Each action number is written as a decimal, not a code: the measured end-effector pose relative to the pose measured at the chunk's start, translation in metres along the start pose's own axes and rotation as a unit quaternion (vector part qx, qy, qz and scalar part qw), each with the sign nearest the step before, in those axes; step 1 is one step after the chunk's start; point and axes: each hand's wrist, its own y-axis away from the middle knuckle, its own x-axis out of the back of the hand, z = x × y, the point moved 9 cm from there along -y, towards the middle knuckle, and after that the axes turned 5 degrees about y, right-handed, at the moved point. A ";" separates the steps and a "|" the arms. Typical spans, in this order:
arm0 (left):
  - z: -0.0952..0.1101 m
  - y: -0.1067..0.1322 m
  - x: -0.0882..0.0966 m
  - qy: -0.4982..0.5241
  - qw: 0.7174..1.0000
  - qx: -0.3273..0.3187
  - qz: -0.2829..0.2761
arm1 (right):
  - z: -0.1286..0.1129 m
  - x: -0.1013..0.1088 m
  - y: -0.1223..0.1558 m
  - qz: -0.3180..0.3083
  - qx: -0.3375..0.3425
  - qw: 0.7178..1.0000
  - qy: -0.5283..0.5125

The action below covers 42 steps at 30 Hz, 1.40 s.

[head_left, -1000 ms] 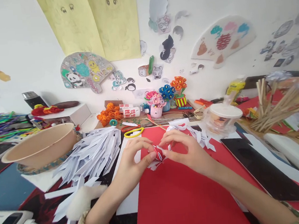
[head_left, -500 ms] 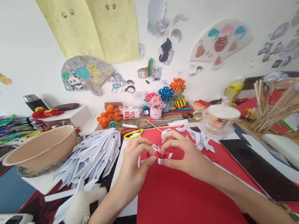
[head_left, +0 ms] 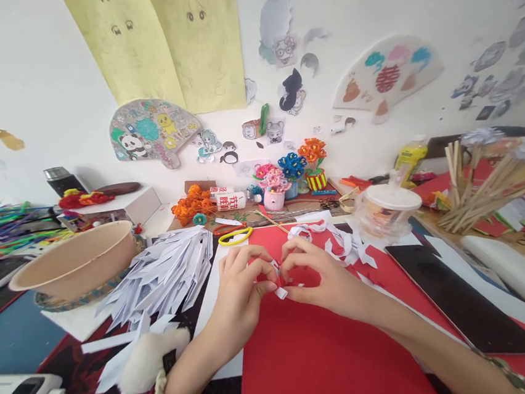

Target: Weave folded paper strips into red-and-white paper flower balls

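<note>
Between my fingertips is a small folded white paper piece (head_left: pixel 281 292), partly covered by the fingers. My left hand (head_left: pixel 246 282) pinches it from the left, thumb and forefinger pressed together. From the right, my right hand (head_left: pixel 314 272) pinches the same piece with thumb and forefinger. Both hands are above a sheet of red paper (head_left: pixel 324 358). Just beyond them lies a curled white paper form (head_left: pixel 299 233) near a thin wooden stick (head_left: pixel 272 222). Yellow-handled scissors (head_left: pixel 235 236) rest behind my left hand.
A heap of folded white paper strips (head_left: pixel 162 271) lies left, beside a beige basin (head_left: pixel 71 262). At right are a black flat panel (head_left: pixel 462 295), a white-lidded cup (head_left: pixel 390 203) and several wooden sticks (head_left: pixel 480 194). Small flower pots (head_left: pixel 275 197) stand along the wall.
My hands have shifted slightly down, and the paper piece is turned between the fingers. More of the curled white form behind them shows.
</note>
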 end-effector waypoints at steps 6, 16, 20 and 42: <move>0.002 0.001 -0.001 -0.066 0.998 -0.004 -0.003 | -0.010 0.004 0.003 0.042 0.068 0.994 0.070; 0.001 0.002 0.002 -0.181 0.983 -0.009 0.016 | -0.023 0.010 0.009 0.121 0.162 0.964 0.171; -0.004 0.002 -0.002 -0.148 0.989 0.003 0.010 | -0.019 0.008 0.008 0.120 0.149 0.961 0.200; 0.002 0.007 -0.007 -0.193 0.977 -0.087 0.009 | -0.001 0.000 0.004 0.078 0.144 0.982 0.096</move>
